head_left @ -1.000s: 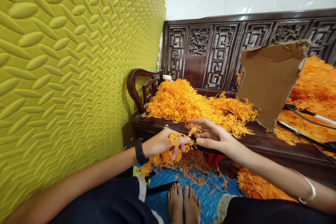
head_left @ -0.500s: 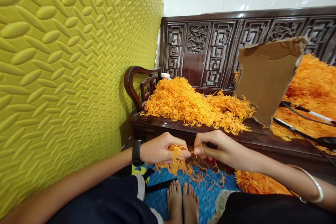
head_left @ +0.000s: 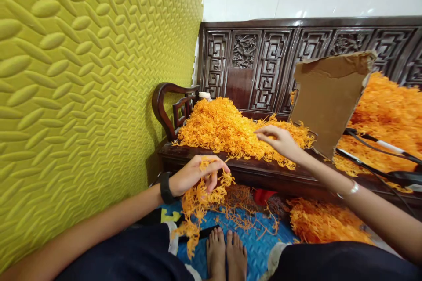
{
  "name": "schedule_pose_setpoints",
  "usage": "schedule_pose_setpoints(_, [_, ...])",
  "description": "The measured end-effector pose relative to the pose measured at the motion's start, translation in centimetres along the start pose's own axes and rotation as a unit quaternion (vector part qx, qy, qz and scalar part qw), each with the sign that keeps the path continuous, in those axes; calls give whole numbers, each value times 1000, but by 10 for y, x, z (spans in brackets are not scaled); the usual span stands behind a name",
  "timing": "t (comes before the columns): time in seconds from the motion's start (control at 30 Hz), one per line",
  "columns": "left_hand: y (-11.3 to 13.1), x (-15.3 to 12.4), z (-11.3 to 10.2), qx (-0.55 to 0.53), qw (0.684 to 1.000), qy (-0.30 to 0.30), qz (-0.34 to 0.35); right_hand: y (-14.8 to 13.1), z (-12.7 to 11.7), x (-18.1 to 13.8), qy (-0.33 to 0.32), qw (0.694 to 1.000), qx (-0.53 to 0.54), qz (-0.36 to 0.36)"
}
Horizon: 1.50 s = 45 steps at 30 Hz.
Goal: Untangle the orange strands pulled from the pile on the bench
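Observation:
My left hand (head_left: 198, 176), with a dark band on its wrist, is closed around a bunch of orange branching plastic pieces (head_left: 194, 204). The strands loop over its fingers and dangle in front of my lap. My right hand (head_left: 278, 139) is at the large heap of similar orange pieces (head_left: 219, 125) on the bench. Its thumb and forefinger come together in a pinch over the heap. Whatever may be between those fingertips is too small to make out against the orange.
The dark carved wooden bench (head_left: 244, 85) stands before me. A cardboard sheet (head_left: 325, 101) stands between the heap and another orange pile (head_left: 392, 114) with black cables. More orange pieces (head_left: 325, 221) lie low at right. A yellow foam mat (head_left: 99, 96) rises at left; blue matting (head_left: 259, 248) lies underfoot.
My hands have parted. My right hand has moved up and away from my left hand to the heap. The bunch in my left hand now hangs lower and further left.

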<state>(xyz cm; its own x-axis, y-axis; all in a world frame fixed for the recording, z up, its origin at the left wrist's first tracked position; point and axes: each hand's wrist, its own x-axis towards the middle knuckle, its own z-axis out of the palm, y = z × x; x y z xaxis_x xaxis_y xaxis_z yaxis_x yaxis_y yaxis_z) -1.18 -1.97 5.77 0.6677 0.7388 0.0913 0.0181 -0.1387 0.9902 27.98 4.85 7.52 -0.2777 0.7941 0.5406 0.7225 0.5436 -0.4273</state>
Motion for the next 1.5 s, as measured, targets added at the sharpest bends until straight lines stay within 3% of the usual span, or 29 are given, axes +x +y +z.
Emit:
schedule_pose_setpoints(0.07, [0,1,2,-38,998,40,8,21,1,27,81,996,-25,19])
schedule_pose_setpoints(0.1, [0,1,3,-53,997,56,9,29,1,39,78,996,-37,24])
schedule_pose_setpoints(0.27, [-3,2,3,-106,992,74,-5,47,7,71,-102,992,-73,3])
schedule_pose_setpoints(0.4, [-6,5,2,-116,991,72,-18,48,20,71,-107,988,-100,-43])
schedule_pose_setpoints(0.6, [-5,7,9,-115,991,58,-21,63,26,85,-55,988,-131,-52])
schedule_pose_setpoints(0.83, [-9,11,8,-137,983,121,-9,78,22,102,-94,986,-135,-37])
schedule_pose_setpoints(1.27, [-8,11,10,-134,983,127,4,63,31,93,-107,990,-83,30])
schedule_pose_setpoints(1.4, [-3,10,10,-113,974,191,32,31,27,85,-135,990,-14,42])
schedule_pose_setpoints(1.5, [-2,9,8,-93,969,225,42,-11,27,70,-208,973,97,18])
